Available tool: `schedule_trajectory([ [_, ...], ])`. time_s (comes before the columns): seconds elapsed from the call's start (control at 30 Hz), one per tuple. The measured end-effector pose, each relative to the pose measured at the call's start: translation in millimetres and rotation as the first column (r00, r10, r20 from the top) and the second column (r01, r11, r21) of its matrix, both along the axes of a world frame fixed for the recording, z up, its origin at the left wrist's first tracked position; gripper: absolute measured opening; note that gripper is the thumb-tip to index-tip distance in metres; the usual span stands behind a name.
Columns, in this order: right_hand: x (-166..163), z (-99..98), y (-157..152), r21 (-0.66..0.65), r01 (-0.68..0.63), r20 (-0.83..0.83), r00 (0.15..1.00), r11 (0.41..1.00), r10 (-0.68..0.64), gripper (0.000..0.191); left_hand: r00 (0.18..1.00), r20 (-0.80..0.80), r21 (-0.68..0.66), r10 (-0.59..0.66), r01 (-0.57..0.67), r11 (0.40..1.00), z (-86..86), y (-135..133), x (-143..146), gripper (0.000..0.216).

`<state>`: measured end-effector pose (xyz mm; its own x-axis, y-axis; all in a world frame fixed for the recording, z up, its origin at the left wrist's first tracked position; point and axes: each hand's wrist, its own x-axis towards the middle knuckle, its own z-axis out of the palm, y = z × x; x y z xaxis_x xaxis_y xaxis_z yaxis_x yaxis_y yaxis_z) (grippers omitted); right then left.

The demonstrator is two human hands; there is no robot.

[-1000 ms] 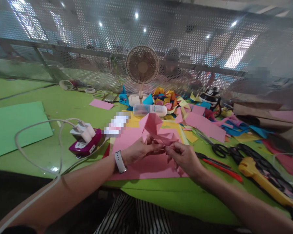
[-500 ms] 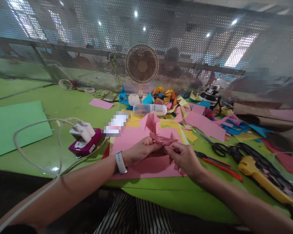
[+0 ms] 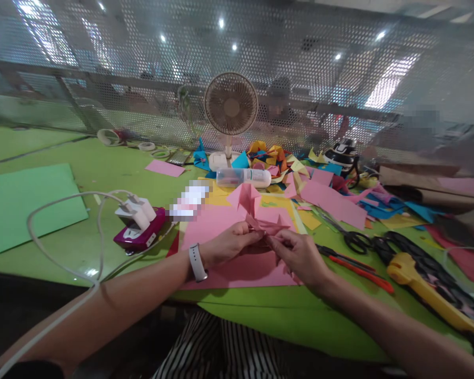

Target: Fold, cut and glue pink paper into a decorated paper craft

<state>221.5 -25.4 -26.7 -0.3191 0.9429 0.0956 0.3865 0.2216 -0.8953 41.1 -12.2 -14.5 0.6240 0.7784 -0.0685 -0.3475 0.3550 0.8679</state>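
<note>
Both my hands meet over a large pink sheet (image 3: 221, 223) on the green table (image 3: 102, 173). My left hand (image 3: 229, 245), with a white band on the wrist, pinches one side of a small folded pink paper piece (image 3: 266, 226). The other side of it is pinched by my right hand (image 3: 298, 255). The piece is pressed nearly flat between my fingers, just above the sheet. Behind it stands another folded pink paper shape (image 3: 245, 197).
A purple power block with white chargers (image 3: 138, 226) and a looping white cable lie to the left. Scissors (image 3: 353, 239), a red tool (image 3: 355, 268) and a yellow cutter (image 3: 426, 292) lie to the right. Behind are a small fan (image 3: 231, 105), a bottle (image 3: 243, 178) and several coloured paper scraps. A green sheet (image 3: 23, 205) lies far left.
The pink piece in my hands was open and raised; it has been folded down and squeezed flatter. My hands have stayed in place, close together.
</note>
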Motion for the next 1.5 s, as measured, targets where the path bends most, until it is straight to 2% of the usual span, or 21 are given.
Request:
schedule_trajectory([
  [0.17, -0.2, 0.1, -0.3, 0.023, -0.004, 0.016, 1.000, 1.000, 0.003, 0.031, 0.999, 0.015, 0.008, -0.045, 0.045, 0.999, -2.7, 2.2, -0.6, 0.025],
  [0.33, -0.4, 2.0, -0.1, 0.007, -0.012, -0.006, 1.000, 1.000, 0.012, 0.032, 0.999, 0.025, 0.016, 0.028, -0.028, 0.999, -7.3, 3.1, -0.7, 0.019],
  [0.5, -1.6, 0.2, 1.8, -0.034, -0.015, -0.037, 0.999, 0.999, 0.014, 0.032, 0.999, 0.021, 0.070, 0.037, -0.038, 0.997, -6.8, 2.7, 1.0, 0.020],
  [0.63, -1.2, 3.1, 3.2, 0.017, -0.026, -0.070, 0.997, 1.000, 0.027, 0.028, 0.998, 0.041, 0.097, 0.054, -0.058, 0.994, -8.2, 5.8, 0.6, 0.017],
  [0.7, 0.4, 7.5, 3.8, 0.079, 0.023, -0.141, 0.990, 0.997, -0.012, 0.024, 0.995, 0.034, 0.128, 0.090, -0.094, 0.987, -8.8, 8.8, -0.7, 0.017],
  [0.77, 2.6, 12.2, 4.8, 0.133, 0.136, -0.265, 0.959, 0.982, -0.097, 0.027, 0.989, 0.021, 0.161, 0.148, -0.150, 0.976, -8.8, 11.5, -2.2, 0.018],
  [0.83, 4.1, 15.2, 6.5, 0.114, 0.185, -0.345, 0.929, 0.976, -0.135, 0.030, 0.977, 0.022, 0.176, 0.212, -0.212, 0.961, -8.1, 12.7, -3.3, 0.017],
  [0.9, 3.5, 15.8, 8.6, 0.027, 0.083, -0.320, 0.945, 0.996, -0.070, 0.028, 0.965, 0.017, 0.168, 0.263, -0.262, 0.950, -7.0, 11.9, -3.7, 0.014],
  [1.0, -1.4, 13.5, 11.7, -0.116, -0.088, -0.267, 0.962, 0.989, 0.054, 0.030, 0.965, -0.034, 0.187, 0.259, -0.248, 0.950, -6.0, 8.4, -2.9, 0.011],
  [1.13, -7.9, 8.8, 14.9, -0.186, -0.068, -0.339, 0.941, 0.980, 0.001, 0.035, 0.980, -0.030, 0.191, 0.198, -0.189, 0.963, -5.7, 5.2, 0.4, 0.013],
  [1.3, -7.9, 5.0, 15.3, -0.239, -0.144, -0.438, 0.899, 0.960, 0.026, 0.036, 0.991, 0.083, 0.162, 0.108, -0.120, 0.979, -3.1, 3.9, 4.9, 0.015],
  [1.5, -1.8, 7.9, 13.9, -0.253, -0.165, -0.443, 0.896, 0.953, 0.038, 0.036, 0.987, 0.110, 0.145, 0.115, -0.130, 0.981, 0.0, 3.4, 3.5, 0.011],
])
